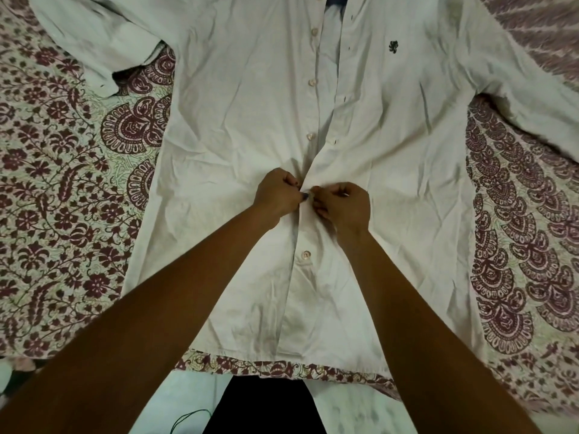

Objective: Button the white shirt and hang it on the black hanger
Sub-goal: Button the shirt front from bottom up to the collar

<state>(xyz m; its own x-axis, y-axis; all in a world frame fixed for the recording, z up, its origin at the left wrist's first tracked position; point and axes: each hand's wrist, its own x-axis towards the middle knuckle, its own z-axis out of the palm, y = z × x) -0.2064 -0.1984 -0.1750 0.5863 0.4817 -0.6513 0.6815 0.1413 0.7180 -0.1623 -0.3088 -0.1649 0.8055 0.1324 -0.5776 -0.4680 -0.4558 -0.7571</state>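
The white shirt lies flat, front up, on a patterned bedspread, collar at the far end. One button near the hem sits fastened. Higher up, the placket is apart, with three loose buttons on the left panel and empty buttonholes on the right panel. My left hand pinches the left placket edge at mid-shirt. My right hand pinches the right placket edge against it, and the fingertips of both meet over a button. No black hanger is in view.
The maroon and cream floral bedspread surrounds the shirt. Both sleeves spread out to the upper left and right. The bed's near edge runs along the bottom, with pale floor, a dark garment and a thin cord below it.
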